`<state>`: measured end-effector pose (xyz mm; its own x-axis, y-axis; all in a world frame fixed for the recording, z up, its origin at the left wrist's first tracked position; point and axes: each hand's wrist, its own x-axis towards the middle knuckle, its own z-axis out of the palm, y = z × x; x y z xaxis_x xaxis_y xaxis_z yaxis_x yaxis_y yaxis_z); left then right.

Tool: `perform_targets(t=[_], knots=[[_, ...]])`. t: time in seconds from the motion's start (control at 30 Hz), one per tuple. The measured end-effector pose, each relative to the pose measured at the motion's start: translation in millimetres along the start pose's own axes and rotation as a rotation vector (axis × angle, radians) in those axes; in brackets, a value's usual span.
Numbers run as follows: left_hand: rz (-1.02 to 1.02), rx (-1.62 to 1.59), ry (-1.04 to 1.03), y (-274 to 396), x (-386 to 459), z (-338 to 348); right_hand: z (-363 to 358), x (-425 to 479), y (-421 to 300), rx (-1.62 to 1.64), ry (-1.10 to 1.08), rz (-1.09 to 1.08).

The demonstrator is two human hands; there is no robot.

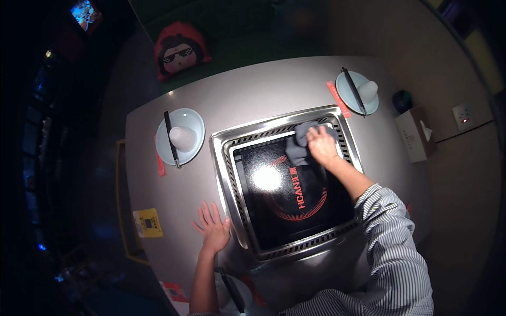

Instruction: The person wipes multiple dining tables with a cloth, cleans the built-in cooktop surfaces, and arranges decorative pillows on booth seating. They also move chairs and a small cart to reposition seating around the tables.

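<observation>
My right hand [323, 147] grips a grey cloth [299, 152] and presses it on the far right corner of a black glass induction cooktop [272, 221]. The cloth also covers part of the slotted metal frame [219, 158] around the cooktop. Red maker's lettering, HCAN, and a red ring mark the glass, and a bright light glares off it. Flat on the grey table [178, 205], with fingers spread and holding nothing, rests my left hand [215, 233], just left of the frame's edge.
Pale blue plates with white cups and black chopsticks sit far left [193, 118], far right [344, 94] and near my left forearm [245, 290]. A tissue box [415, 134] stands by the wall socket [463, 117]. A yellow printed card [149, 223] lies at the left edge.
</observation>
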<state>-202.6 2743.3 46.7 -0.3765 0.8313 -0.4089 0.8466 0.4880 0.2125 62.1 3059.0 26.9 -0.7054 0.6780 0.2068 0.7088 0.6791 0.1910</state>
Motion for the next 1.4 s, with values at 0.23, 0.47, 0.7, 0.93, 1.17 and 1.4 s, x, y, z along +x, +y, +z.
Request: perform_targets(t=[0.23,0.47,0.7,0.93,1.17,1.4], knots=[[0.021,0.010,0.029,-1,7,6,-21,-31,21,-0.118,-0.440,0.142],[0.077,-0.272,0.093,-27,-20,-28,-101,-174,-16,0.158,-0.978,0.109],[0.064,-0.617,0.420,-55,-154,-78,-91,-170,-87,0.555,-0.871,0.087],[-0.314,-0.893,0.694,-124,-294,-62,-106,-153,-199,1.612,-0.848,0.913],[-0.518,-1.355,0.792,-163,-338,-44,-202,-143,-150,2.387,-0.089,1.069],[-0.181,-1.677,0.234,-186,-341,-75,-317,-178,-312,1.608,-0.142,0.576]])
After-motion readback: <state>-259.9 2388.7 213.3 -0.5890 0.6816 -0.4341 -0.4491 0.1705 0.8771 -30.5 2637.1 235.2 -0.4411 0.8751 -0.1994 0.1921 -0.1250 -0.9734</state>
